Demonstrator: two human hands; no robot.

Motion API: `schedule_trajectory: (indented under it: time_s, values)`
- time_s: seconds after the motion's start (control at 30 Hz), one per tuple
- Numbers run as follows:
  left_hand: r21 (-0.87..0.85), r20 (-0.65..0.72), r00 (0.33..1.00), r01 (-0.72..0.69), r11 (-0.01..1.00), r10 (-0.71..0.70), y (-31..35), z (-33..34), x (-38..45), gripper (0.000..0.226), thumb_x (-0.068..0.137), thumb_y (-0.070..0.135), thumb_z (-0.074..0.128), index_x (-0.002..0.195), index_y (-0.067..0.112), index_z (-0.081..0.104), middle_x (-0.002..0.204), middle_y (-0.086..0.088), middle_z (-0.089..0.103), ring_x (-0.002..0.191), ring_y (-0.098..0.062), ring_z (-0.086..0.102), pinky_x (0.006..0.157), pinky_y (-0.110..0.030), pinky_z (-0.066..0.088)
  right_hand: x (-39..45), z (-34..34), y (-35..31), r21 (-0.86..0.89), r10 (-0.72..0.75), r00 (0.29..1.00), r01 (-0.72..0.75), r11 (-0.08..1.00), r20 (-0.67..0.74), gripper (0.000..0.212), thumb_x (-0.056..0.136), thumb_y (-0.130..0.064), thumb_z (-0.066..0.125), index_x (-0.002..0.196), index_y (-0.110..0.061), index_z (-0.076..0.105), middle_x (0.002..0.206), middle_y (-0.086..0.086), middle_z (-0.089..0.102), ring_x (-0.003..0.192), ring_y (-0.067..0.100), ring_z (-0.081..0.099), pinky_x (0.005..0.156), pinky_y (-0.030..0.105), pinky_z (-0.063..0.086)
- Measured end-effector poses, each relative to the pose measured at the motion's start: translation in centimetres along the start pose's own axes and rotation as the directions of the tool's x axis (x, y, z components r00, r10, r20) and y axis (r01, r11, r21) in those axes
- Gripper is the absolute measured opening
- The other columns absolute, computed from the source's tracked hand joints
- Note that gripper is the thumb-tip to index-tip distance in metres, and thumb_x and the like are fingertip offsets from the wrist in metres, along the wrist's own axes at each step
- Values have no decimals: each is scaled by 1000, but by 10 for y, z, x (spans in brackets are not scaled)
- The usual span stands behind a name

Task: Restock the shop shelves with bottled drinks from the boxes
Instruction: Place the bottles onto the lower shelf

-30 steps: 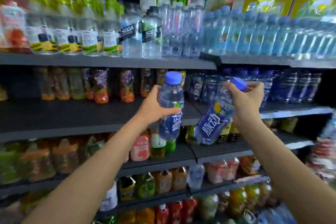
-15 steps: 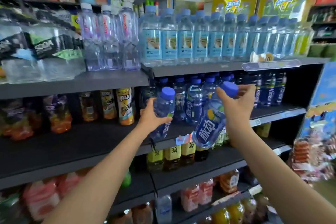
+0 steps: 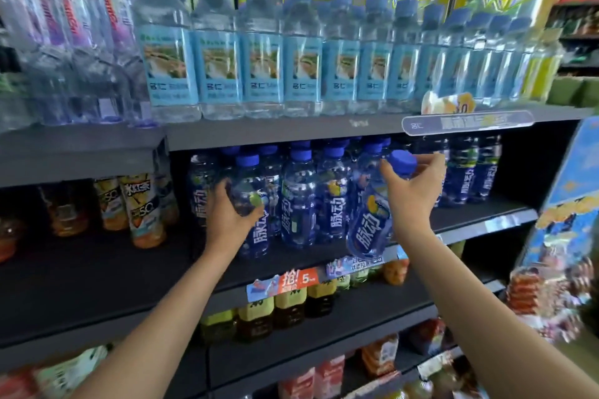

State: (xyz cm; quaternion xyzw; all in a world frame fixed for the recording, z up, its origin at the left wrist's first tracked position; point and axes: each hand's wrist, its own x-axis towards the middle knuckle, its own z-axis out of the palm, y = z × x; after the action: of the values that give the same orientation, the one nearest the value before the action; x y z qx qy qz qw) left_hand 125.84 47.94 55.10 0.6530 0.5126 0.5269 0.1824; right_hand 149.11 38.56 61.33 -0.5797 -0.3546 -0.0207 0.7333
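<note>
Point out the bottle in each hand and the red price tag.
Left-hand bottle (image 3: 251, 204), head view, upper body.
Right-hand bottle (image 3: 368, 230), head view, blue label.
Red price tag (image 3: 296, 278), head view, its middle.

Each hand (image 3: 234, 210) (image 3: 413, 193) grips a blue bottle (image 3: 251, 204) (image 3: 369, 220).

left hand (image 3: 228, 220) bottle (image 3: 251, 207) now standing on shelf (image 3: 291, 264)

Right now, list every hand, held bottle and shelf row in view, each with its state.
left hand: grips a bottle round its body
left bottle: upright, capped, at the shelf front
right hand: grips a bottle near its cap
right bottle: tilted, capped, base off the shelf
blue bottle row: upright, capped
water bottle row: upright, capped, one shelf up
middle shelf: bare at front right
</note>
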Motion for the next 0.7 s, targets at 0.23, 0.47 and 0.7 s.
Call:
schedule_trajectory:
  time_s: [0.23,0.47,0.7]
  values:
    - [312,-207,862,-389,867,462,64,38,-25,42,76,11,62,115,0,49,115,-19,47,110,-24,38,94,-32,32,59,-13,39,-19,-61,998,61,998,2,33,79,-13,71,97,-10,43,102,6,41,85,17,41,70,13,29]
    - [478,-114,954,-191,858,276,98,110,-42,51,77,13,65,125,11,49,128,-14,40,117,-33,38,93,-43,38,110,-22,78,8,-52,989,52,999,140,40,78,-8,71,106,2,44,115,18,42,91,15,36,76,11,27]
    - [651,-106,989,-10,759,104,105,154,-54,56,81,20,65,132,15,44,141,-16,27,127,-38,24,98,-46,36,131,-5,117,-48,-31,843,67,997,537,56,82,-21,70,125,-4,39,129,17,37,111,26,40,88,27,35]
